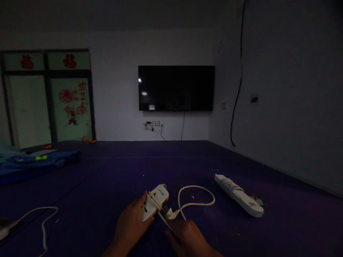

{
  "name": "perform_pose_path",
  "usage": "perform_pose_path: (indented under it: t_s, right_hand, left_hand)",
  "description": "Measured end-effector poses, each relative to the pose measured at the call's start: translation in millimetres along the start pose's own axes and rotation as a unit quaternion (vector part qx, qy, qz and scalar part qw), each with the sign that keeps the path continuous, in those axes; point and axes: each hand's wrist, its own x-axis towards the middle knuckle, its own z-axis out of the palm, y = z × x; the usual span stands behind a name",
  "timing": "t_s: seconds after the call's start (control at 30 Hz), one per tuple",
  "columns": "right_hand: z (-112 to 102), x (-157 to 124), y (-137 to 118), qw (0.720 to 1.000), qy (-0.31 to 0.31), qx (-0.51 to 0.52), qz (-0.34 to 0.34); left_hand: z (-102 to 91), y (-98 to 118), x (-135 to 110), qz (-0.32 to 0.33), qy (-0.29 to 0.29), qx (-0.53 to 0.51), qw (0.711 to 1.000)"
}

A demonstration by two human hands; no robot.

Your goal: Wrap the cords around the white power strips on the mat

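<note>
**Left hand on a white power strip, right hand on its cord**

From where I stand in this dim room, a pale far wall carries a black television, and a broad dark purple surface reaches toward it. Low over that surface are the two hands, side by side and slightly apart. Off to the right lies a second strip, cord wound around its far half, touched by neither hand.

The first power strip lies between the hands, nearer the left, which covers its near end. Its long axis slants from near left to far right. The left hand is curled along it, fingers on one side, thumb on the other. The right hand, beside the strip's right edge, is closed, thumb and finger apparently pinching the cord.

Turns of that cord band the strip crosswise; one length runs down to the right hand, and slack makes a loop beyond. Smallest, the plug sits just above the right fingers, its pins toward the strip; whether it is gripped too, I cannot tell.
</note>
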Motion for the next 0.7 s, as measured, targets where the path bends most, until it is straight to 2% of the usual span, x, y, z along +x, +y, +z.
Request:
perform_pose_path:
  t_s: [0.7]
  right_hand:
    - [3.5, 1.0, 2.0, 1.0, 0.006, -0.001, 0.002]
  left_hand:
    - [2.6, -3.5, 0.7, -0.009, -0.004, -0.01, 1.0]
